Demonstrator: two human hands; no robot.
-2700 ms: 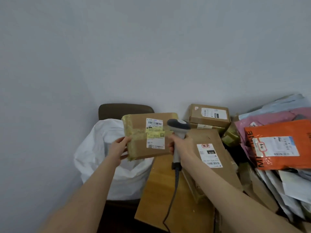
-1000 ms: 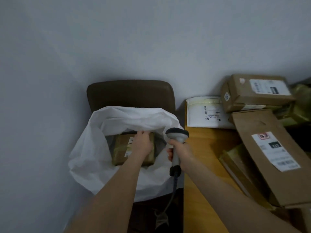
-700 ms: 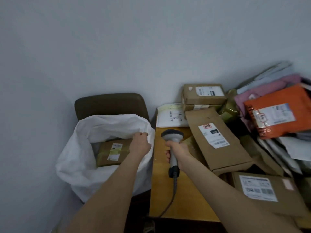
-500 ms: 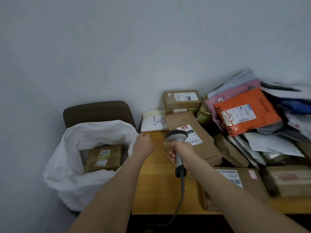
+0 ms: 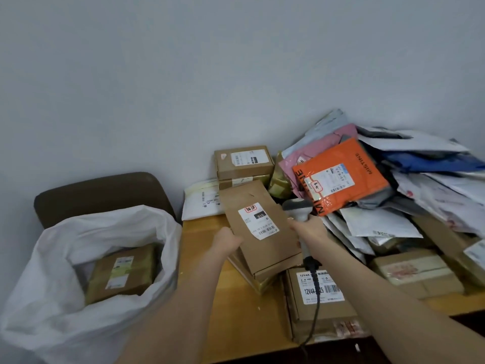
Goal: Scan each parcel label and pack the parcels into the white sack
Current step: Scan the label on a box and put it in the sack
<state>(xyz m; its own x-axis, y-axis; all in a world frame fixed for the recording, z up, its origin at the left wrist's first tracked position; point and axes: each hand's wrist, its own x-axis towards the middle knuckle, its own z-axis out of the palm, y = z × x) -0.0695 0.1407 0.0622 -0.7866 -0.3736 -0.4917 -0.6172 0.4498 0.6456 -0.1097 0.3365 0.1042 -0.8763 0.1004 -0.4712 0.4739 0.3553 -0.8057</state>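
A flat brown cardboard parcel (image 5: 258,227) with a white label lies tilted on the wooden table (image 5: 204,261). My left hand (image 5: 227,241) grips its left edge. My right hand (image 5: 308,228) holds a grey handheld scanner (image 5: 298,208) by the handle at the parcel's right edge, its cable trailing down. The white sack (image 5: 52,298) stands open at the left. A taped brown box (image 5: 122,273) with a label lies inside the sack.
Behind the sack is a dark chair back (image 5: 102,193). A heap of mailers, with an orange one (image 5: 341,177) on top, fills the right of the table. Brown boxes (image 5: 242,161) are stacked by the wall. A labelled box (image 5: 320,292) lies under my right forearm.
My left hand left the taped box in the sack, crossed to the table and took hold of the flat brown parcel. My right hand with the scanner moved right, alongside that parcel.
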